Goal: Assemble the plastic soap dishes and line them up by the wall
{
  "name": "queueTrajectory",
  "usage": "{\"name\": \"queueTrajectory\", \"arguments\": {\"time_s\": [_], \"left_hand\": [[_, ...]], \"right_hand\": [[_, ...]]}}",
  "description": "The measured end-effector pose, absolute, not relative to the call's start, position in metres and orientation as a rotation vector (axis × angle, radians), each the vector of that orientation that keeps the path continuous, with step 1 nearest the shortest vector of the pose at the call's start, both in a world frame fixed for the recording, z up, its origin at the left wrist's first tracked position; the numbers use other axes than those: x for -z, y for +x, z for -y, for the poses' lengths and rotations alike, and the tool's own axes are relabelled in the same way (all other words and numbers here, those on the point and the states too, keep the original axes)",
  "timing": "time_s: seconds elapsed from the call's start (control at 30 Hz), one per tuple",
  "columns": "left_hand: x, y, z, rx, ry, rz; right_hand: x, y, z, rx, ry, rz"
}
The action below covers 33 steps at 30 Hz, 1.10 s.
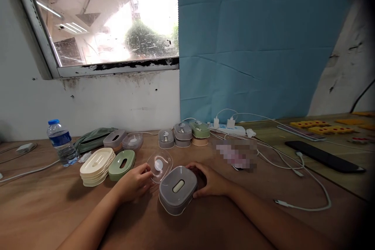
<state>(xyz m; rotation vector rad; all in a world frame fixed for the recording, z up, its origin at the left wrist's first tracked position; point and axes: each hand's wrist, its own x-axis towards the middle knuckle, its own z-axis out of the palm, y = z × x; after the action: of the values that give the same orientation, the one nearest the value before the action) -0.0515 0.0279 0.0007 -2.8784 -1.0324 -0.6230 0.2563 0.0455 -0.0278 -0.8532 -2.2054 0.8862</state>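
A grey box (178,190) with a pale bar set in its oval top is held at its right side by the right hand (204,179), the fingers spread behind it and the thumb bent around the near side. It is rested on the brown counter (32,207), at the middle near the front. A clear lid (164,160) with a round white disc is tilted just behind the box's left side. Its left edge is held by the left hand (137,181), whose fingers are curled and drawn close together; the exact contact is partly hidden

To the left of that hand, a green box (119,175) with a dark slot is placed beside a stack of cream slotted pieces (98,160). Farther back, a green pouch (90,139), a mauve box (112,138) and a second clear lid (137,139) are grouped near a water bottle (61,140) with a blue cap. Against the wall, small grey and green boxes (183,133) are lined up, some stacked, beside a white power strip (238,129). On the right, white cables are strewn near a black slab (322,156) and yellow pieces (331,129)
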Motion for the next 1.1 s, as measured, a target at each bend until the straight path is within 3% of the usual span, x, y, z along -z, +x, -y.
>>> {"name": "queueTrajectory", "arguments": {"time_s": [0.23, 0.33, 0.63, 1.1], "left_hand": [[-0.008, -0.048, -0.030, 0.429, -2.623, 0.820], [-0.015, -0.056, -0.034, 0.513, -2.572, 0.808], [-0.053, -0.104, -0.109, 1.011, -2.278, 1.423], [-0.016, -0.120, -0.149, 0.806, -2.239, 1.664]], "right_hand": [[0.027, 0.257, -0.045, -0.891, -0.866, 2.208], [0.028, 0.257, -0.044, -0.883, -0.868, 2.201], [0.026, 0.257, -0.043, -0.874, -0.889, 2.206], [0.023, 0.257, -0.042, -0.864, -0.903, 2.207]]}}
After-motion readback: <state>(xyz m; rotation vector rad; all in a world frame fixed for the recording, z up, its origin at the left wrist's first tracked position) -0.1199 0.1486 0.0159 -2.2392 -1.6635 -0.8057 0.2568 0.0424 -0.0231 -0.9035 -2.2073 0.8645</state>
